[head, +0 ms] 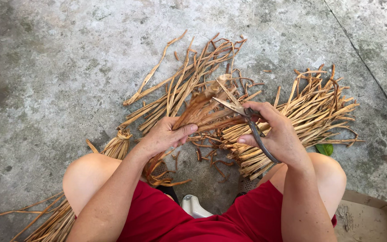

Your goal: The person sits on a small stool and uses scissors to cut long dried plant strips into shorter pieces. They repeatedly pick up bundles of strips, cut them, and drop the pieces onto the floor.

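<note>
Left hand [166, 134] is closed, thumb pressed across the fingers, forearm angled up from lower left. Right hand [277, 132] is curled in a grip, wrist bent inward.

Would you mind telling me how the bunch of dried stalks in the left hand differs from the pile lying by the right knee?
The held bunch is darker, reddish-brown and blurred; the pile on the floor is paler, straw-coloured and sharp. The left hand lifts the held bunch off the concrete floor, while the pile lies flat there. The held bunch is smaller. The scissors in the right hand point at it. Both are dry, strip-like stalks.
</note>
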